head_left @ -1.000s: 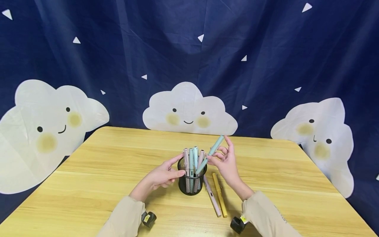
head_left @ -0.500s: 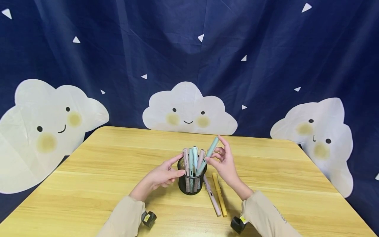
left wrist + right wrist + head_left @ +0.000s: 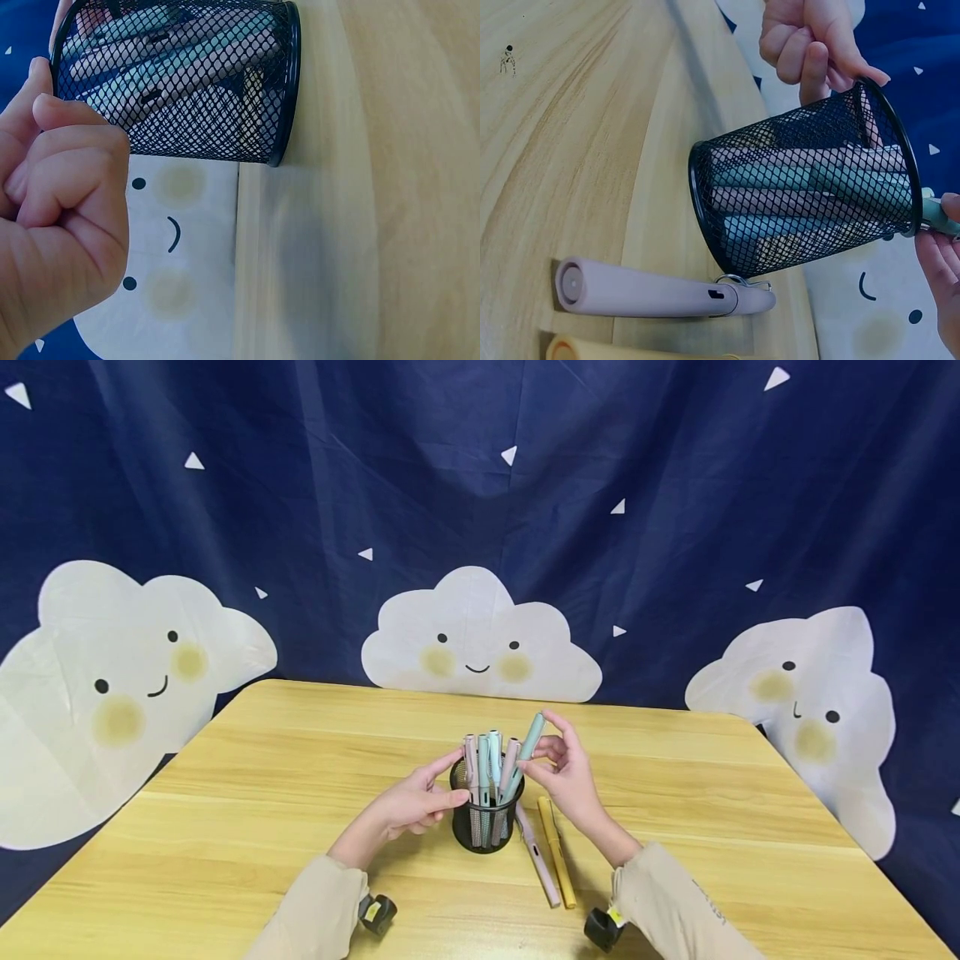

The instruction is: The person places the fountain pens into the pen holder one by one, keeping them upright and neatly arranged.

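A black mesh pen cup (image 3: pixel 480 837) stands upright, holding several pale pink, green and light-blue capped pens (image 3: pixel 483 764). My left hand (image 3: pixel 408 803) steadies the cup by its rim, thumb at the front and index finger toward the back, other fingers curled in the left wrist view. Between thumb and fingers, my right hand (image 3: pixel 572 777) pinches a green pen (image 3: pixel 531 737) near its upper part. That pen leans right, its lower end inside the cup (image 3: pixel 802 195); the index fingertip is at its top end.
Right of the cup, a lilac pen (image 3: pixel 540 868) and a yellow pen (image 3: pixel 557 856) lie side by side on the wooden table (image 3: pixel 247 827). Behind the table hangs a dark blue curtain (image 3: pixel 420 468) with cloud faces.
My right hand has moved left and slightly down with the green pen, which now stands steeper and deeper in the cup. The left hand and cup have stayed put.
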{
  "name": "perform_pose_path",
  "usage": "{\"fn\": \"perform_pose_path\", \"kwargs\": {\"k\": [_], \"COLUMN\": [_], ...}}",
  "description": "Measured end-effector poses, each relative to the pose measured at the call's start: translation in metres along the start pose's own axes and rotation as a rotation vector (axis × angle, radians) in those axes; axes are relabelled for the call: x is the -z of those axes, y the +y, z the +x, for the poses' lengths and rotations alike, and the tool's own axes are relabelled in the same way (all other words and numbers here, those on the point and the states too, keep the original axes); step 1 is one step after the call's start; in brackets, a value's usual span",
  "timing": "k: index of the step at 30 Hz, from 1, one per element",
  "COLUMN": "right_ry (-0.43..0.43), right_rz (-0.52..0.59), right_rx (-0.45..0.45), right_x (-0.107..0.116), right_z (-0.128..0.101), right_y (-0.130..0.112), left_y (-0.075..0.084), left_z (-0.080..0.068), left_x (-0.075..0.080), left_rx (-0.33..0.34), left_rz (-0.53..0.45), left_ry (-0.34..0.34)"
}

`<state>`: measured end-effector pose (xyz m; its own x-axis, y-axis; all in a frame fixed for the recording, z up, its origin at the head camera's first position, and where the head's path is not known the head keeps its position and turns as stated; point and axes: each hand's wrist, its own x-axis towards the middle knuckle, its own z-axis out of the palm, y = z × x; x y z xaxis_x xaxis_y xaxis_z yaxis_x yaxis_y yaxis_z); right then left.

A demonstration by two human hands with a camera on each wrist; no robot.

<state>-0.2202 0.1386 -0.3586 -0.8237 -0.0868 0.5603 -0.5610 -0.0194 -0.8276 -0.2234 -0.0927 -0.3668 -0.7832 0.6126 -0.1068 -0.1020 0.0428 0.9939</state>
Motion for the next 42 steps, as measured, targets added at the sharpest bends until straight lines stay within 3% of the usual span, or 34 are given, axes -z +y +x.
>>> {"fn": "perform_pose_path", "kwargs": {"k": [8,17,42], "right_ry": [-0.038,-0.021,-0.045], "right_rz": [-0.005,-0.079,-0.145], "right_rx": [0.084,0.004,-0.002], "right_x": [0.0002,-0.0020,-0.0043], "right_z": [-0.0024,-0.0037,-0.0064], "right_y": [0.0062,0.0037,0.0005], "left_y": [-0.0009,-0.0012,-0.0015], "left_z": [0.0003,0.0007,0.0003], "left_x": [0.0006,0.0005,0.0005], "left_rx": [0.000,0.001,0.011], "left_rz": [0.001,0.009,-0.008], "left_ry": [0.001,0.005,0.001]}}
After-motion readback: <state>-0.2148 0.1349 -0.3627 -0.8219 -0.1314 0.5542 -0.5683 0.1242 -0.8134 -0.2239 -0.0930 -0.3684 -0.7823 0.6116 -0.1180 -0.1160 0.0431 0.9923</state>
